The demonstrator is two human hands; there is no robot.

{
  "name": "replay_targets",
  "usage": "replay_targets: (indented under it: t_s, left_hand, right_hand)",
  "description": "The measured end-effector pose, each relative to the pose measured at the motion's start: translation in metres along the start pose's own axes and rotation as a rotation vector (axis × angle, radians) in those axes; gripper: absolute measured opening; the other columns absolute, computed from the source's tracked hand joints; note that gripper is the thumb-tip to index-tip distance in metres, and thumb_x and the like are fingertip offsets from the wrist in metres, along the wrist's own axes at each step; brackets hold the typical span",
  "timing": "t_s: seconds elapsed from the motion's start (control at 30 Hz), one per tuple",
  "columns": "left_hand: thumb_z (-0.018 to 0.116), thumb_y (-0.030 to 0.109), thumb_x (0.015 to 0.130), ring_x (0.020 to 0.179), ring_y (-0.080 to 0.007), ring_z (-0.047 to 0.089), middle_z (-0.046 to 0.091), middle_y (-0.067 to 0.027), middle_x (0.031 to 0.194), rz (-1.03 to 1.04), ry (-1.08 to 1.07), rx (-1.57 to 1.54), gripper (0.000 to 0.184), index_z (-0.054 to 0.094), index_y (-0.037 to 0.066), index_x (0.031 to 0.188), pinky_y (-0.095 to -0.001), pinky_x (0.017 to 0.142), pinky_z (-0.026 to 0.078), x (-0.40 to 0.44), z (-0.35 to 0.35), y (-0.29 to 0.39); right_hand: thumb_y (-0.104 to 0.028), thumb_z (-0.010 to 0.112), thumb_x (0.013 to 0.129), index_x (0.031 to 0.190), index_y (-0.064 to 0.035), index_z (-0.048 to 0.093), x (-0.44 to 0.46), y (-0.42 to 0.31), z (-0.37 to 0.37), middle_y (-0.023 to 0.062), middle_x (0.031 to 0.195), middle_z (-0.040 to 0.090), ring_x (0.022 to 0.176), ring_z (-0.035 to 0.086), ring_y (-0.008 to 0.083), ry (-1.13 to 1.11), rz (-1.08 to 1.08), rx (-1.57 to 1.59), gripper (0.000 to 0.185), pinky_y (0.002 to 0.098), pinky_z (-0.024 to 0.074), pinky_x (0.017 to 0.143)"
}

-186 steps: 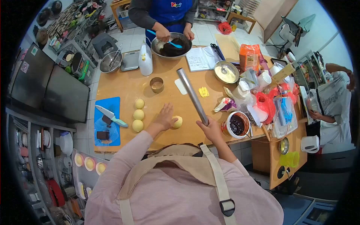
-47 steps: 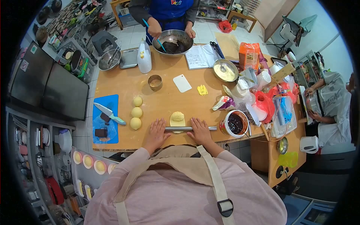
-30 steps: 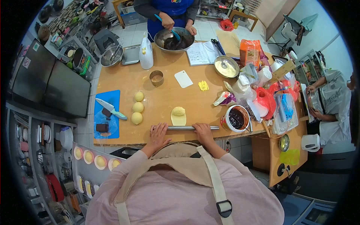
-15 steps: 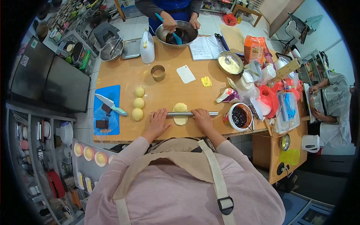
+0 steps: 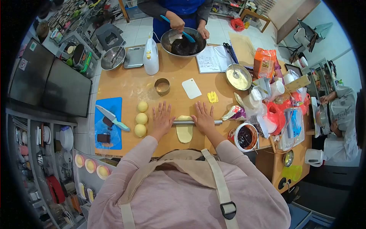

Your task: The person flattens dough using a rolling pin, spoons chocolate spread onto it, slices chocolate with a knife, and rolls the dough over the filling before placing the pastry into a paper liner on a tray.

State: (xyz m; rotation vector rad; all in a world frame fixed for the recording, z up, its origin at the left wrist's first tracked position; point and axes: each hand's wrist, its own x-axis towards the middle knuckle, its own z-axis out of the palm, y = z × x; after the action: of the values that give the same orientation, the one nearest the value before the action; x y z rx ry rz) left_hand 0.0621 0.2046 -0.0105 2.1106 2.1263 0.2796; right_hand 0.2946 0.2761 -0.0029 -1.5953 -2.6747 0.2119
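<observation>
A metal rolling pin (image 5: 185, 123) lies crosswise over a flattened oval of pale yellow dough (image 5: 185, 135). My left hand (image 5: 162, 120) rests flat over the pin's left end, fingers spread and pointing away from me. On the right side of the pin, my right hand (image 5: 204, 118) lies the same way, palm down with the fingers stretched out. Several round dough balls (image 5: 141, 118) sit in a column just left of my left hand. Beyond my hands are a metal ring cutter (image 5: 162, 87), a white scraper (image 5: 191, 88) and a yellow smear of soft paste (image 5: 212, 97).
At left, a knife (image 5: 111, 117) lies on a blue cutting board (image 5: 116, 143). A tub of dark filling (image 5: 244, 136) stands near my right elbow. Opposite, a person stirs dark mix in a steel bowl (image 5: 164, 41) with a blue spatula. Bags and containers crowd the right side.
My hands have pushed forward on the rolling pin, and my fingers have straightened and spread. The dough looks longer toward me. The person opposite has shifted the spatula in the bowl.
</observation>
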Motion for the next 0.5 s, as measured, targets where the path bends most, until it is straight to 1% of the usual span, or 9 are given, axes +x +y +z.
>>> replay_targets:
  t_s: [0.07, 0.17, 0.27, 0.37, 0.43, 0.47, 0.5]
  left_hand:
    - [0.043, 0.048, 0.097, 0.149, -0.0321, 0.003, 0.007, -0.0122, 0.161, -0.020, 0.010, -0.003, 0.070, 0.020, 0.014, 0.153, -0.0560, 0.116, -0.004, 0.013, 0.006, -0.006]
    - [0.044, 0.047, 0.097, 0.148, -0.0335, 0.001, 0.003, -0.0127, 0.161, -0.048, 0.030, -0.032, 0.073, 0.014, 0.015, 0.155, -0.0562, 0.116, -0.004, 0.033, 0.005, -0.011]
    - [0.046, 0.046, 0.096, 0.148, -0.0348, 0.000, 0.002, -0.0131, 0.161, -0.059, 0.060, -0.070, 0.075, 0.012, 0.015, 0.155, -0.0563, 0.116, -0.005, 0.040, -0.004, -0.010]
    - [0.046, 0.046, 0.097, 0.148, -0.0358, 0.000, 0.003, -0.0143, 0.161, -0.014, 0.065, -0.081, 0.074, 0.013, 0.014, 0.155, -0.0568, 0.115, -0.004, 0.038, -0.013, -0.008]
    - [0.044, 0.045, 0.097, 0.148, -0.0374, 0.001, 0.005, -0.0163, 0.160, 0.034, 0.044, -0.126, 0.072, 0.015, 0.013, 0.154, -0.0582, 0.115, -0.003, 0.016, -0.016, -0.004]
    - [0.044, 0.046, 0.097, 0.148, -0.0377, 0.002, 0.007, -0.0164, 0.160, 0.039, -0.023, -0.135, 0.071, 0.017, 0.012, 0.154, -0.0583, 0.115, -0.003, 0.007, -0.015, -0.004]
    - [0.044, 0.046, 0.097, 0.147, -0.0380, 0.004, 0.010, -0.0165, 0.160, 0.049, -0.095, -0.144, 0.070, 0.019, 0.012, 0.153, -0.0584, 0.115, -0.002, -0.004, -0.016, -0.004]
  right_hand:
    - [-0.050, 0.034, 0.099, 0.153, -0.0148, 0.019, 0.013, 0.001, -0.006, 0.0034, 0.160, 0.017, 0.148, 0.014, 0.0242, -0.030, 0.004, -0.028, 0.067, 0.0549, 0.0028, 0.118]
    - [-0.049, 0.035, 0.099, 0.152, -0.0137, 0.024, 0.033, 0.002, -0.010, 0.0048, 0.158, 0.022, 0.147, 0.015, 0.0242, 0.053, -0.019, -0.039, 0.065, 0.0575, 0.0032, 0.117]
    - [-0.044, 0.043, 0.097, 0.149, -0.0131, 0.031, 0.048, 0.008, -0.009, 0.0071, 0.155, 0.029, 0.146, 0.021, 0.0255, 0.171, -0.046, 0.012, 0.061, 0.0555, 0.0088, 0.117]
    - [-0.039, 0.052, 0.094, 0.144, -0.0121, 0.040, 0.037, 0.013, -0.008, 0.0081, 0.149, 0.039, 0.142, 0.029, 0.0265, 0.283, -0.067, 0.198, 0.058, 0.0523, 0.0151, 0.116]
    - [-0.037, 0.054, 0.093, 0.142, -0.0117, 0.044, 0.015, 0.009, -0.009, 0.0073, 0.145, 0.044, 0.140, 0.033, 0.0269, 0.249, -0.037, 0.205, 0.056, 0.0505, 0.0175, 0.116]
    - [-0.036, 0.056, 0.092, 0.141, -0.0115, 0.045, 0.004, 0.008, -0.008, 0.0069, 0.143, 0.046, 0.138, 0.035, 0.0271, 0.228, -0.021, 0.210, 0.055, 0.0496, 0.0188, 0.115]
    - [-0.036, 0.055, 0.092, 0.141, -0.0118, 0.045, -0.005, 0.008, -0.003, 0.0062, 0.144, 0.046, 0.139, 0.035, 0.0271, 0.173, -0.019, 0.191, 0.055, 0.0498, 0.0181, 0.116]
